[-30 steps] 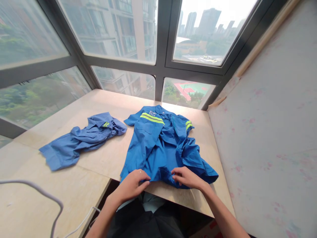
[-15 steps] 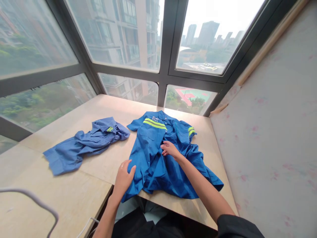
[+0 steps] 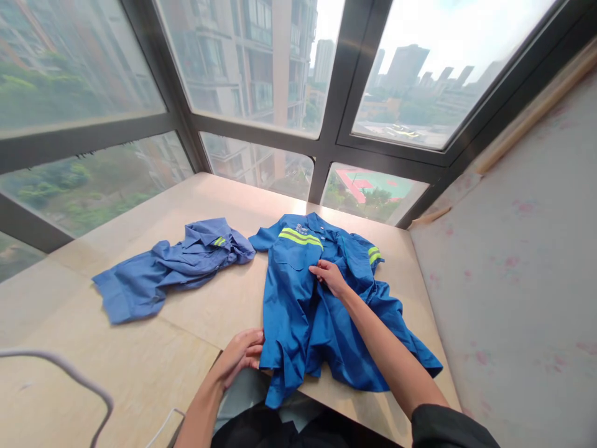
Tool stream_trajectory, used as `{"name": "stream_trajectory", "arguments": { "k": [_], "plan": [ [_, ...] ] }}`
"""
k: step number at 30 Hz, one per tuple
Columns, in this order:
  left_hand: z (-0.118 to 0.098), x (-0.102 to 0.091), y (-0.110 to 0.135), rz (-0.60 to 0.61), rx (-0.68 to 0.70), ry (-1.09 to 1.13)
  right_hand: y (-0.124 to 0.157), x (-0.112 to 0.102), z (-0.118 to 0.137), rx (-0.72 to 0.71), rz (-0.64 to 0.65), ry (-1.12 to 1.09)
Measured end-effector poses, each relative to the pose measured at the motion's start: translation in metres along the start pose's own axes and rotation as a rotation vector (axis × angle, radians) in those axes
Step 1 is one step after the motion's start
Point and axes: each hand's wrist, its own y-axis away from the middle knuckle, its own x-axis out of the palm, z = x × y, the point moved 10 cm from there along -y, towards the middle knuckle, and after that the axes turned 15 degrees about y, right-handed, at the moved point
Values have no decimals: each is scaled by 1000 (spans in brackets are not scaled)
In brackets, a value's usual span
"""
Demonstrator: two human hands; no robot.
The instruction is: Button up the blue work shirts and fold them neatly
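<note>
A blue short-sleeved work shirt (image 3: 291, 298) lies front up on the wooden surface, its collar towards the window. Yellow-green and grey reflective bands cross its chest and one sleeve. My right hand (image 3: 330, 277) pinches the front opening's edge near mid-chest, thumb and fingers together. At the lower left side edge of the shirt, my left hand (image 3: 242, 356) has its fingers loosely bent and apart, the tips by the cloth. Left of the shirt lies a crumpled, paler blue garment (image 3: 172, 264) with a small reflective patch, apart from both hands.
Windows with dark frames (image 3: 321, 168) stand behind the wooden surface (image 3: 205, 323). A papered wall (image 3: 504, 298) rises on the right. A grey-white cable or tube (image 3: 69, 370) curves in at the lower left. The shirt's hem hangs over the front edge.
My left hand has slipped off the top of the shirt to its lower left edge. My right hand's fingers have closed on the front opening. The view has turned a little.
</note>
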Motion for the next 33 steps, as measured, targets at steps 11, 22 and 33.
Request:
{"name": "stream_trajectory", "arguments": {
  "k": [11, 22, 33],
  "plan": [
    [-11, 14, 18, 174, 95, -259, -11, -39, 44, 2, -234, -17],
    [-62, -21, 61, -338, 630, -416, -43, -35, 48, 170, -318, -295],
    [-58, -30, 99, -590, 880, -584, 31, 100, -14, 317, 399, -209]
  ]
}}
